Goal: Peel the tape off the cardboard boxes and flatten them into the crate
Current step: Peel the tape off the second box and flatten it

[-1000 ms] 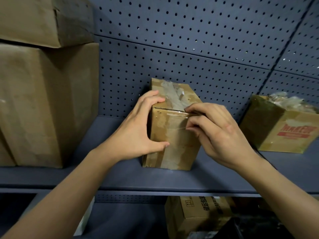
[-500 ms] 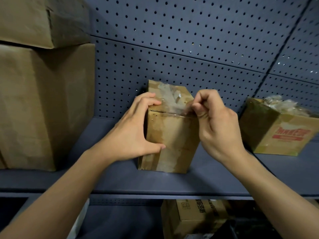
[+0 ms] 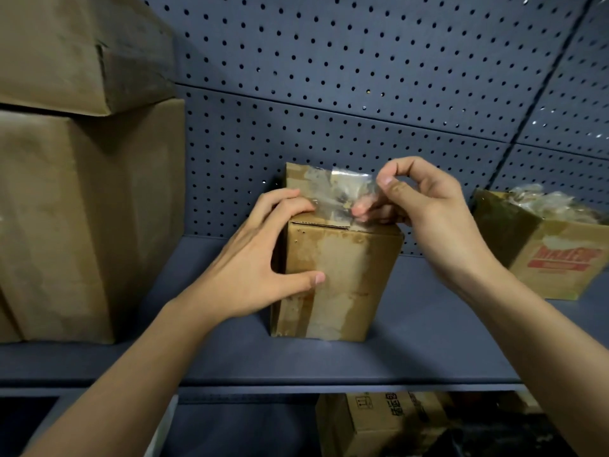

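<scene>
On blue shelf [image 3: 428, 344], gripping cardboard box [image 3: 349, 272] with left hand [image 3: 250, 275]; pinching clear tape [image 3: 342, 192], partly lifted off top, between right hand [image 3: 435, 219] fingertips.

Cardboard boxes: 5 in view.
- 2 big, stacked at left: upper big box [image 3: 66, 44] on lower big box [image 3: 82, 209].
- 1 small box [image 3: 339, 275], centre.
- 1 open box [image 3: 560, 258] w/ red print, right.
- 1 printed box [image 3: 379, 420], near, below.

Poss. a 6th at the left edge, can't tell.

Tape: 1 clear tape strip [image 3: 342, 192].

Hands: 2, left hand [image 3: 250, 268] & right hand [image 3: 435, 219].

Shelf levels: 2, upper shelf [image 3: 428, 351] & lower shelf [image 3: 250, 430].

Pegboard panels [image 3: 362, 61]: 4, far.
</scene>
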Action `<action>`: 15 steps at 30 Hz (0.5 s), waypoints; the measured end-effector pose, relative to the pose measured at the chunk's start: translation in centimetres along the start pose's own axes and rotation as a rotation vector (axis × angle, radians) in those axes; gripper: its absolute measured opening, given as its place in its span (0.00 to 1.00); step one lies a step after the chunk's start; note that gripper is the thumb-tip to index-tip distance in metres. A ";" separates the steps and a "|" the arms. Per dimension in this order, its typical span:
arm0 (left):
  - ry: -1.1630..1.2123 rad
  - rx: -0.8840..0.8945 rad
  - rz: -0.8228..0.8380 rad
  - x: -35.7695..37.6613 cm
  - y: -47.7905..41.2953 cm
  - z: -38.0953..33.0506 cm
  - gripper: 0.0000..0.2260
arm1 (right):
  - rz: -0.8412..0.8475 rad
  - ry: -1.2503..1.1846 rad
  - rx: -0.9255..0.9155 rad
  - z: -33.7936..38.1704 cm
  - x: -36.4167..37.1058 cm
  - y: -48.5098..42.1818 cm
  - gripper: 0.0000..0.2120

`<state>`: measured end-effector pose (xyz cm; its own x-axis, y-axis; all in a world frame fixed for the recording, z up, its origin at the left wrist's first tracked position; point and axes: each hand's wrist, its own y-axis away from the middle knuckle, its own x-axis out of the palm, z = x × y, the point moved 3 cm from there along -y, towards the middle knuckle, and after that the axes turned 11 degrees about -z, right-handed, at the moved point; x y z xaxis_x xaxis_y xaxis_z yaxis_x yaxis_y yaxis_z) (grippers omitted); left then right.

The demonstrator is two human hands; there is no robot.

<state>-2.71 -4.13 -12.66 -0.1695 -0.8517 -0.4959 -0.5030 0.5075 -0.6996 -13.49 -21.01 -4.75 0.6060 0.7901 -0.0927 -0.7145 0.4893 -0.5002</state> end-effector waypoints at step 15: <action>0.060 -0.030 -0.023 0.0 0.1 0.0 0.30 | -0.204 -0.166 0.290 -0.8 -1.9 -4.3 0.14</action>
<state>-2.80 -4.05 -12.75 -0.2071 -0.8700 -0.4474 -0.5322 0.4839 -0.6947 -11.26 -24.90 -3.12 0.6979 0.7032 0.1357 -0.6688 0.7077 -0.2278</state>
